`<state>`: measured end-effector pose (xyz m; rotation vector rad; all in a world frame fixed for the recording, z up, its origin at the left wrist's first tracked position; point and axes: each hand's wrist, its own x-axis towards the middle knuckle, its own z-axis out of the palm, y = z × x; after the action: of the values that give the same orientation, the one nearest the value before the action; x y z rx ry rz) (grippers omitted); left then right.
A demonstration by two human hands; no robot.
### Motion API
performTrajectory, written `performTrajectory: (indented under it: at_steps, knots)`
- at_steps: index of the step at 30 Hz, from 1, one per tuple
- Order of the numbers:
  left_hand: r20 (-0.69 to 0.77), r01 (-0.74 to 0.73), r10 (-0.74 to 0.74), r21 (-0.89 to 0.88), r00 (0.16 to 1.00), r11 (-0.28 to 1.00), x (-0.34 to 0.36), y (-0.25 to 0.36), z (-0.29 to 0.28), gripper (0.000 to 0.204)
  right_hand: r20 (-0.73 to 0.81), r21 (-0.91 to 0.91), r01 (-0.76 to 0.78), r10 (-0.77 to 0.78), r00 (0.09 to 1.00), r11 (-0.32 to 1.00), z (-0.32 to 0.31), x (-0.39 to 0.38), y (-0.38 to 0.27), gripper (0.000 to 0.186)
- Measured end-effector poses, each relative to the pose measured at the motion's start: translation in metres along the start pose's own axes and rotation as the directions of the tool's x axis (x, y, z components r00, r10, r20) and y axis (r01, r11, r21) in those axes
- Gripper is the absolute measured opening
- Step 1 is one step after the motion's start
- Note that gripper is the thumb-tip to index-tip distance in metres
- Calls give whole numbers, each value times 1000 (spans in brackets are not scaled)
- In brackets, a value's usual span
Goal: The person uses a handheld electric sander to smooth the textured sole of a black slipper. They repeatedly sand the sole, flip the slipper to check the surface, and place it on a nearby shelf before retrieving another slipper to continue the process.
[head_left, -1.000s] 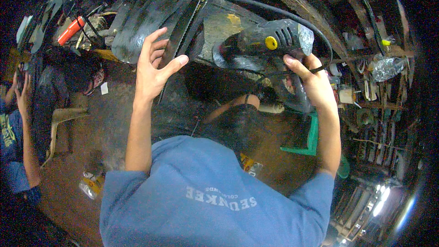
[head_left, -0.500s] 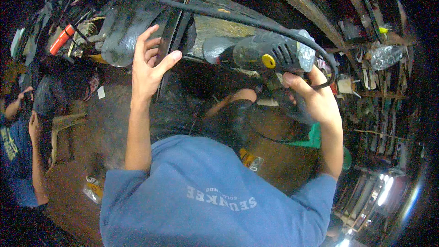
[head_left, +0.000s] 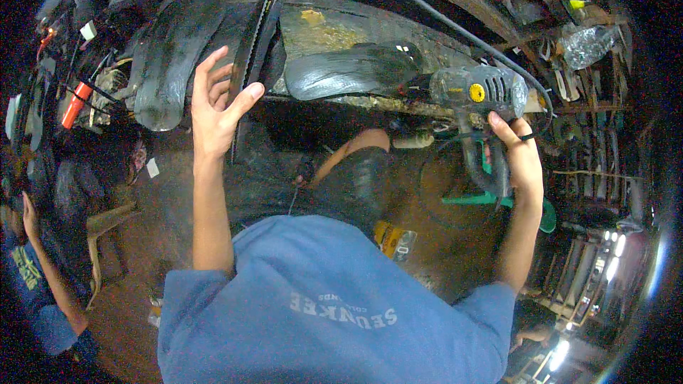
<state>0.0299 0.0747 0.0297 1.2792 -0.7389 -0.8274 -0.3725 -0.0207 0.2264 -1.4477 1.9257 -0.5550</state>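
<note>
While the right hand grasps the grey power tool, the tool's body sits just beyond that thumb, its narrow end pointing left. Left of this grip, a glossy black curved piece lies along the bench. Farther left, the left hand curves beside a long dark strip; whether it pinches the strip cannot be told.

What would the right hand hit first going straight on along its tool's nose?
Likely the shiny black curved piece, just left of the nose of the power tool held in the right hand. Depth is unclear, and I can't tell whether nose and piece touch.
</note>
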Motion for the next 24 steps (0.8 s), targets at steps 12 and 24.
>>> performTrajectory:
  at_steps: [12,24]
  knots:
    - [-1,-45,45,20,999,999,-5,6,-2,89,74,114,89,-97,992,990,18,17,-9,35]
    - [-27,-89,92,93,995,992,-9,7,-7,90,324,163,269,-309,894,949,64,6,-43,33]
